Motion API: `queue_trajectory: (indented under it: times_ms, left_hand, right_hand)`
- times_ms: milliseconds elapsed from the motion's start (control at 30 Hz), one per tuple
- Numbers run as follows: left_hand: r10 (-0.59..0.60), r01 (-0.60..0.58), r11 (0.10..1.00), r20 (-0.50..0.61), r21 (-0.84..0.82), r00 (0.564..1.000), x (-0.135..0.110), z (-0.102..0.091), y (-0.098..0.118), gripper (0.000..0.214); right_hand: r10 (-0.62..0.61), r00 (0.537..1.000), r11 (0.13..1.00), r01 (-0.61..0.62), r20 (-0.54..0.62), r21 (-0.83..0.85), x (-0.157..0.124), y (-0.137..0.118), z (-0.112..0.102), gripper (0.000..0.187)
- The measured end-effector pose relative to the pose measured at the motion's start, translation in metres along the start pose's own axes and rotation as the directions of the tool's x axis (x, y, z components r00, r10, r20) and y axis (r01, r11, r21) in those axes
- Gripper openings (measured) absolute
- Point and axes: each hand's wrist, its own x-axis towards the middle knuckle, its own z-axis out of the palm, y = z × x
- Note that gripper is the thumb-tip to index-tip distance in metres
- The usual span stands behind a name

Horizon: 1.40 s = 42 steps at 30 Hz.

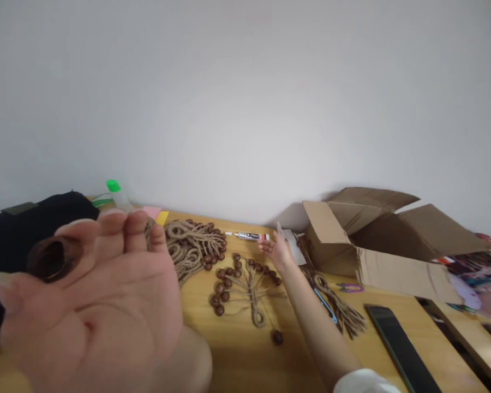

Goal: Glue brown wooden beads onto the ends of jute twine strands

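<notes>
Close to the camera on the left, my left hand point(118, 305) is turned palm up. Its thumb and index finger hold a dark brown hollow bead point(54, 258), its opening facing me. Further off, my right hand point(281, 254) reaches over the table with fingers stretched out and nothing visible in them. Just beyond its fingertips lies a tube of B-7000 glue point(251, 236) with a thin white nozzle. Below is a spread-out bundle of twine point(252, 292) with brown beads point(221, 288) on its strand ends. One bead point(277, 337) lies lower, apart from the others.
More looped twine point(184, 256) with beads is heaped left of centre. An open cardboard box point(335, 254) stands at right, with a twine tassel point(343, 311), a blue cutter point(325, 304) and a dark phone point(399, 344) before it. A green-capped bottle point(118, 194) and black cloth point(36, 224) are at left.
</notes>
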Motion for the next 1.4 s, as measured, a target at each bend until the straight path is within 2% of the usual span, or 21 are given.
queue_trajectory:
  times_ms: [100, 167, 233, 367, 433, 567, 600, 667, 733, 833, 900, 1000, 1100, 1233, 1267, 1400]
  left_hand:
    - [-0.009, 0.008, 1.0, 0.007, 0.023, 1.0, -0.001, 0.003, 0.0, 0.06]
    - [-0.008, 0.006, 0.998, 0.022, 0.064, 1.0, -0.003, 0.008, -0.001, 0.061]
    - [-0.037, 0.029, 0.995, 0.077, 0.098, 0.996, -0.007, 0.015, -0.004, 0.055]
    - [-0.1, 0.071, 0.986, 0.198, 0.151, 0.975, -0.019, 0.028, -0.015, 0.021]
    - [-0.127, 0.077, 0.976, 0.243, 0.202, 0.962, -0.024, 0.033, -0.022, 0.028]
    - [-0.186, 0.026, 0.936, 0.433, 0.35, 0.882, -0.027, 0.042, -0.046, 0.027]
    - [-0.177, -0.033, 0.913, 0.468, 0.407, 0.866, -0.026, 0.042, -0.055, 0.022]
    - [-0.255, -0.033, 0.861, 0.487, 0.508, 0.835, -0.022, 0.036, -0.077, 0.018]
    - [-0.415, 0.014, 0.739, 0.439, 0.673, 0.797, -0.017, 0.022, -0.097, 0.025]
    - [-0.659, 0.262, 0.509, 0.176, 0.82, 0.731, -0.009, -0.008, -0.107, 0.042]
    - [-0.713, 0.432, 0.44, 0.013, 0.787, 0.702, -0.006, -0.031, -0.1, 0.051]
    - [-0.748, 0.58, 0.419, -0.097, 0.698, 0.657, -0.006, -0.069, -0.077, 0.05]
    - [-0.792, 0.662, 0.41, -0.115, 0.628, 0.6, -0.014, -0.108, -0.051, 0.046]
    - [-0.816, 0.705, 0.425, -0.096, 0.567, 0.569, -0.037, -0.156, -0.021, 0.044]
    - [-0.814, 0.696, 0.457, -0.057, 0.554, 0.579, -0.044, -0.166, -0.015, 0.042]
    - [-0.848, 0.7, 0.512, 0.16, 0.499, 0.506, -0.072, -0.192, -0.003, 0.038]
  right_hand:
    - [-0.114, 0.991, 0.993, 0.115, -0.077, 0.016, -0.018, -0.011, -0.005, 0.021]
    - [-0.196, 0.978, 0.98, 0.197, -0.075, 0.019, -0.033, -0.02, -0.008, 0.026]
    - [-0.267, 0.963, 0.963, 0.268, -0.042, 0.011, -0.047, -0.027, -0.012, 0.038]
    - [-0.355, 0.933, 0.933, 0.357, 0.05, -0.048, -0.07, -0.033, -0.026, 0.05]
    - [-0.383, 0.919, 0.915, 0.391, 0.089, -0.102, -0.076, -0.031, -0.038, 0.049]
    - [-0.39, 0.902, 0.864, 0.428, 0.185, -0.266, -0.081, -0.024, -0.068, 0.043]
    - [-0.383, 0.9, 0.844, 0.433, 0.209, -0.316, -0.081, -0.022, -0.077, 0.04]
    - [-0.368, 0.893, 0.785, 0.447, 0.258, -0.428, -0.082, -0.021, -0.092, 0.033]
    - [-0.346, 0.882, 0.686, 0.471, 0.321, -0.555, -0.082, -0.024, -0.103, 0.024]
    - [-0.262, 0.857, 0.45, 0.516, 0.444, -0.729, -0.081, -0.034, -0.11, 0.014]
    - [-0.184, 0.837, 0.263, 0.547, 0.515, -0.795, -0.077, -0.04, -0.105, 0.012]
    - [-0.132, 0.813, 0.001, 0.573, 0.567, -0.82, -0.06, -0.045, -0.084, 0.019]
    - [-0.146, 0.799, -0.213, 0.55, 0.583, -0.808, -0.034, -0.044, -0.058, 0.029]
    - [-0.107, 0.776, -0.417, 0.533, 0.622, -0.736, -0.003, -0.037, -0.03, 0.023]
    - [-0.094, 0.77, -0.461, 0.528, 0.631, -0.713, 0.003, -0.035, -0.024, 0.019]
    - [-0.015, 0.758, -0.598, 0.515, 0.652, -0.614, 0.017, -0.031, -0.009, 0.018]
